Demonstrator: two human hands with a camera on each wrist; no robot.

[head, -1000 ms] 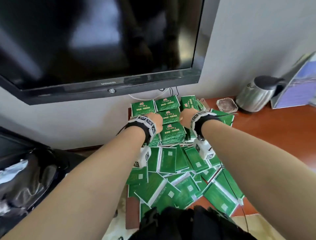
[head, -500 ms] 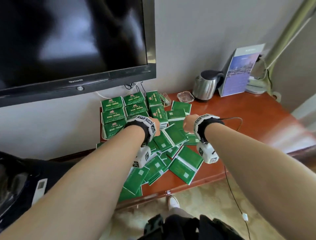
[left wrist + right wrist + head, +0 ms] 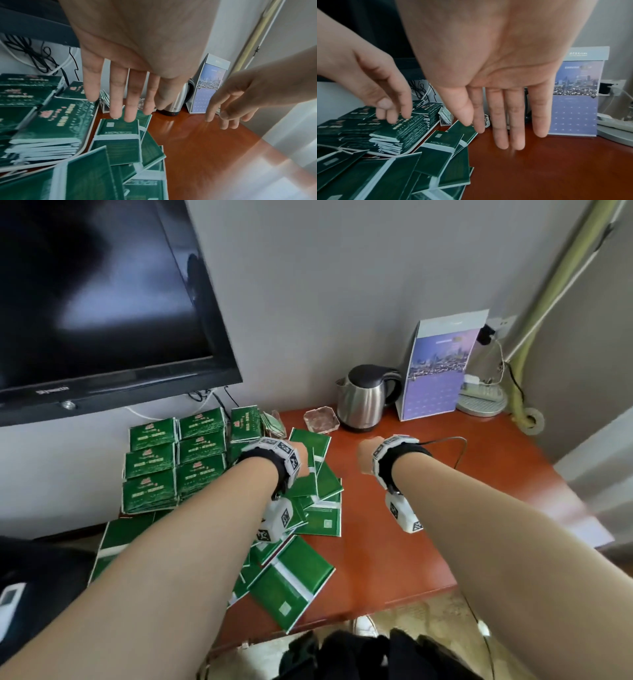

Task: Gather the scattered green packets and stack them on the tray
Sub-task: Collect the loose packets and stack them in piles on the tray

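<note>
Neat stacks of green packets (image 3: 178, 457) fill a white tray (image 3: 84, 147) at the table's back left, under the TV. Loose green packets (image 3: 294, 573) lie scattered in front and to the right of the tray. My left hand (image 3: 303, 451) hovers over the loose packets by the tray's right edge, fingers (image 3: 116, 94) straight and holding nothing, above one packet (image 3: 120, 129). My right hand (image 3: 363, 455) is further right over bare wood, its fingers (image 3: 501, 121) straight and spread, also holding nothing.
On the red-brown table (image 3: 411, 525) stand a steel kettle (image 3: 364, 398), a glass ashtray (image 3: 321, 421), a clear holder of small packets (image 3: 274, 424), a standing calendar card (image 3: 438, 368) and a phone base (image 3: 481, 402). A black TV (image 3: 96, 302) hangs above the tray.
Both hands have left the stacked packets and moved right. The right hand has come off the pile to above bare wood. My view has swung right.
</note>
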